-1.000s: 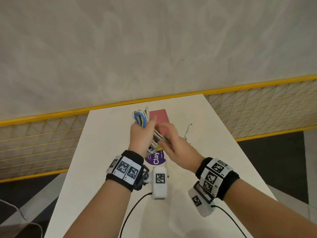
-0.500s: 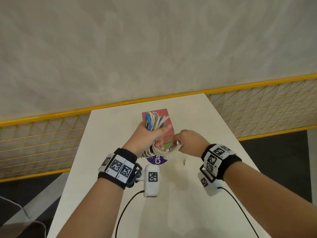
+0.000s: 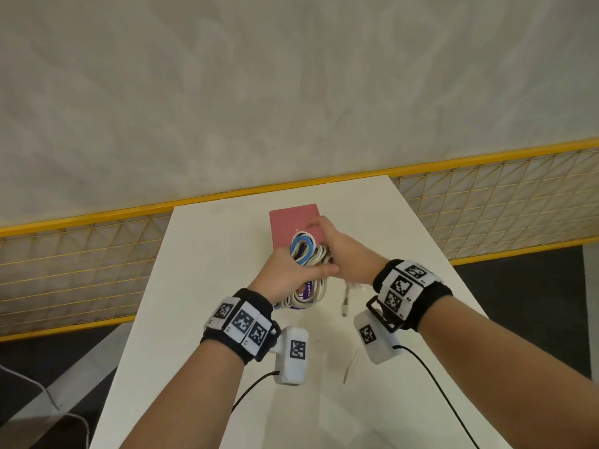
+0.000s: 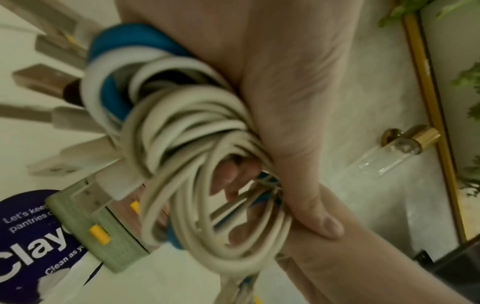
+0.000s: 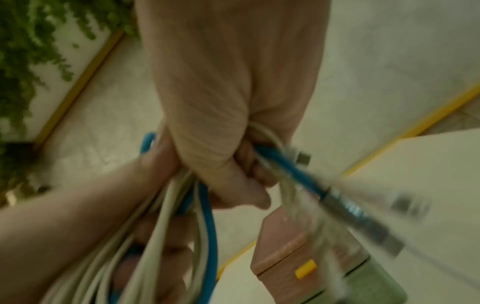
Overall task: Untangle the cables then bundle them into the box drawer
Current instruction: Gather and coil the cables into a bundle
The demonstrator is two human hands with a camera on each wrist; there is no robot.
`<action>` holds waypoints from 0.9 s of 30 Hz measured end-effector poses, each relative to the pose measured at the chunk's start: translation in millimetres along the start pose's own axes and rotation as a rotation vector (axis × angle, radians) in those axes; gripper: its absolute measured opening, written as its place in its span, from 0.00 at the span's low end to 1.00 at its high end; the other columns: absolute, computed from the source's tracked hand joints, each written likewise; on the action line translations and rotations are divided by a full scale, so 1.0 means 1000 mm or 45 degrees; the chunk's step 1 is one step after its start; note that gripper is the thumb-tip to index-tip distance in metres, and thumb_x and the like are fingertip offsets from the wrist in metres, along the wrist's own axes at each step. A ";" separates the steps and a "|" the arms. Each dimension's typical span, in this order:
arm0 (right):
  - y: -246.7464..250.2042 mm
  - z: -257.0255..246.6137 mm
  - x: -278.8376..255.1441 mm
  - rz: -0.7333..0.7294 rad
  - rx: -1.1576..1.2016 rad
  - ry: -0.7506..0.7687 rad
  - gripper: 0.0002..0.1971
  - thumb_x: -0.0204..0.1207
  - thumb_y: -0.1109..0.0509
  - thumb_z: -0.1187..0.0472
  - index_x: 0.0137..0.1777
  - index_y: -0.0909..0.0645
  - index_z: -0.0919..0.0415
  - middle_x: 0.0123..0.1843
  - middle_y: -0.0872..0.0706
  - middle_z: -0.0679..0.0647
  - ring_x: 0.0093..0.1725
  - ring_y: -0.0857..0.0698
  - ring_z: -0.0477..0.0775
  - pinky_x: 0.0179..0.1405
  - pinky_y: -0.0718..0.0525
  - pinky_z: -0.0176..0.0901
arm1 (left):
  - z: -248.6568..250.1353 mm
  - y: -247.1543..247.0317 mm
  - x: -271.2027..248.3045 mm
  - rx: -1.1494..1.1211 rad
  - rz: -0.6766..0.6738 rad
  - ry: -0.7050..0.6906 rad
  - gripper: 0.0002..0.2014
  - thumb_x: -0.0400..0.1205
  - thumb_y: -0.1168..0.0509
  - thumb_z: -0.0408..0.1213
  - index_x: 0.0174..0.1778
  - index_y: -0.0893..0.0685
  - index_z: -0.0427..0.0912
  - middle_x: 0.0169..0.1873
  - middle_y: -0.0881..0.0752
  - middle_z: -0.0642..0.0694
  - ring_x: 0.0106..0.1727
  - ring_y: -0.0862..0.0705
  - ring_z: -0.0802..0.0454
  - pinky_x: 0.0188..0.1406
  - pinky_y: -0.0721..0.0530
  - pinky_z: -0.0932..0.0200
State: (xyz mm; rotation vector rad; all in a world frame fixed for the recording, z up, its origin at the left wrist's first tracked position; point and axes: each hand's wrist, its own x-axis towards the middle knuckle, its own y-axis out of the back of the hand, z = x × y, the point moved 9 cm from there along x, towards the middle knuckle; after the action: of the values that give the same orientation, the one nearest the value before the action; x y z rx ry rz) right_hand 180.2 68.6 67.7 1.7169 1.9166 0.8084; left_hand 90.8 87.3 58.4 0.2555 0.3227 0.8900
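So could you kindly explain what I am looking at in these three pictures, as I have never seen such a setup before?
There is no machine here: a person works with bare hands and wears three cameras. The wide picture comes from the head; the two close ones look along each wrist. The black-and-white patterned bands are on the wrists. The left hand grips a coiled bundle of white and blue cables. The right hand pinches loose cable ends with plugs, blurred in the right wrist view. On the white table stands a pink box with green drawers that have yellow tabs, and a purple sticker.
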 end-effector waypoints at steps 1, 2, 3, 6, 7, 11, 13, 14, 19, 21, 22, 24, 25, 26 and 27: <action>0.000 -0.004 -0.002 -0.060 0.112 0.040 0.38 0.68 0.26 0.67 0.71 0.44 0.47 0.54 0.16 0.70 0.47 0.13 0.67 0.47 0.13 0.60 | -0.001 0.000 -0.001 0.010 -0.021 0.013 0.18 0.67 0.18 0.46 0.44 0.13 0.39 0.34 0.12 0.45 0.33 0.15 0.56 0.32 0.19 0.66; 0.000 -0.006 -0.003 -0.110 0.212 0.054 0.40 0.67 0.25 0.68 0.71 0.45 0.44 0.56 0.18 0.71 0.47 0.13 0.68 0.47 0.12 0.60 | -0.002 0.000 -0.001 0.027 -0.043 0.017 0.18 0.67 0.18 0.46 0.45 0.12 0.39 0.35 0.11 0.45 0.35 0.14 0.56 0.32 0.18 0.68; 0.001 -0.006 -0.006 -0.149 0.293 0.054 0.42 0.66 0.26 0.70 0.70 0.45 0.41 0.55 0.18 0.75 0.45 0.15 0.70 0.44 0.13 0.58 | -0.001 0.000 -0.002 0.041 -0.060 0.014 0.16 0.68 0.19 0.45 0.46 0.12 0.41 0.36 0.10 0.46 0.36 0.13 0.58 0.33 0.18 0.69; 0.002 -0.005 -0.010 -0.192 0.474 0.019 0.42 0.66 0.29 0.74 0.68 0.44 0.35 0.52 0.22 0.82 0.39 0.21 0.69 0.35 0.18 0.46 | -0.001 0.006 0.002 0.124 -0.009 -0.015 0.14 0.70 0.22 0.40 0.48 0.14 0.42 0.39 0.10 0.43 0.42 0.11 0.52 0.41 0.13 0.57; 0.004 -0.003 -0.011 -0.169 0.518 0.006 0.41 0.67 0.29 0.75 0.69 0.42 0.38 0.54 0.22 0.81 0.42 0.20 0.69 0.39 0.17 0.46 | 0.001 0.008 0.002 0.158 0.009 -0.014 0.14 0.71 0.23 0.39 0.49 0.14 0.39 0.42 0.11 0.37 0.43 0.12 0.48 0.46 0.13 0.49; 0.024 0.004 -0.018 -0.018 0.113 0.026 0.13 0.79 0.32 0.65 0.62 0.25 0.57 0.50 0.17 0.48 0.48 0.18 0.37 0.48 0.22 0.33 | 0.012 0.009 -0.004 0.105 -0.057 -0.042 0.11 0.77 0.26 0.40 0.43 0.12 0.34 0.41 0.10 0.34 0.39 0.14 0.52 0.46 0.14 0.59; 0.024 0.007 -0.026 -0.029 -0.009 0.015 0.06 0.83 0.38 0.62 0.56 0.25 0.51 0.44 0.21 0.35 0.43 0.21 0.26 0.42 0.26 0.23 | 0.015 0.010 -0.008 0.031 -0.065 -0.034 0.13 0.76 0.26 0.45 0.33 0.13 0.38 0.33 0.11 0.36 0.33 0.14 0.54 0.41 0.16 0.63; 0.022 0.010 -0.030 -0.035 -0.007 -0.001 0.06 0.84 0.40 0.60 0.54 0.26 0.48 0.42 0.21 0.34 0.41 0.21 0.26 0.41 0.27 0.22 | 0.011 0.012 -0.007 -0.004 -0.050 -0.005 0.13 0.74 0.26 0.46 0.31 0.15 0.40 0.30 0.13 0.37 0.32 0.14 0.52 0.41 0.15 0.61; 0.015 0.014 -0.028 0.202 0.219 -0.101 0.13 0.86 0.47 0.61 0.43 0.31 0.43 0.32 0.22 0.47 0.29 0.21 0.45 0.33 0.21 0.40 | 0.004 0.013 0.001 -0.116 0.147 -0.019 0.19 0.74 0.24 0.49 0.47 0.13 0.35 0.38 0.13 0.36 0.39 0.14 0.47 0.49 0.13 0.43; 0.011 0.015 -0.023 0.338 0.351 -0.160 0.11 0.86 0.48 0.62 0.42 0.31 0.49 0.31 0.24 0.48 0.27 0.24 0.47 0.29 0.23 0.43 | 0.007 0.011 0.000 -0.144 0.225 -0.068 0.11 0.77 0.25 0.46 0.45 0.13 0.42 0.41 0.10 0.37 0.42 0.11 0.50 0.46 0.12 0.51; 0.008 0.015 -0.020 0.392 0.418 -0.173 0.11 0.85 0.48 0.63 0.43 0.30 0.52 0.32 0.24 0.48 0.28 0.25 0.46 0.30 0.25 0.43 | 0.009 0.010 -0.001 -0.175 0.247 -0.088 0.08 0.77 0.26 0.44 0.45 0.15 0.46 0.40 0.10 0.41 0.41 0.11 0.56 0.42 0.12 0.59; 0.004 0.013 -0.015 0.460 0.515 -0.182 0.08 0.85 0.48 0.65 0.50 0.27 0.59 0.39 0.19 0.52 0.35 0.21 0.48 0.37 0.22 0.44 | 0.012 0.008 -0.002 -0.246 0.288 -0.087 0.12 0.75 0.25 0.45 0.49 0.17 0.47 0.40 0.12 0.50 0.40 0.13 0.66 0.36 0.17 0.72; 0.001 0.008 -0.012 0.466 0.552 -0.172 0.08 0.85 0.48 0.66 0.55 0.27 0.64 0.45 0.17 0.56 0.41 0.18 0.51 0.42 0.19 0.47 | 0.010 0.007 -0.002 -0.291 0.310 -0.065 0.19 0.73 0.24 0.47 0.55 0.19 0.45 0.44 0.12 0.51 0.43 0.13 0.66 0.37 0.17 0.73; -0.002 0.003 -0.009 0.452 0.569 -0.151 0.09 0.84 0.47 0.67 0.57 0.27 0.67 0.50 0.17 0.60 0.46 0.17 0.55 0.48 0.17 0.50 | 0.008 0.008 -0.001 -0.331 0.331 -0.033 0.25 0.72 0.23 0.49 0.60 0.22 0.43 0.47 0.12 0.51 0.47 0.13 0.64 0.40 0.17 0.72; -0.006 -0.004 -0.007 0.428 0.555 -0.117 0.10 0.83 0.47 0.68 0.59 0.27 0.68 0.54 0.18 0.63 0.51 0.17 0.58 0.54 0.16 0.52 | 0.006 0.008 0.000 -0.362 0.354 -0.005 0.28 0.72 0.23 0.50 0.63 0.25 0.42 0.50 0.13 0.50 0.50 0.14 0.62 0.43 0.16 0.69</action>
State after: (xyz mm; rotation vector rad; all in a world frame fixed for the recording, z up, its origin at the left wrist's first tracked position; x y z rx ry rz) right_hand 174.4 60.3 66.3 2.3369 1.8642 0.4247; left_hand 86.9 91.6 67.1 0.0384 0.1550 1.1964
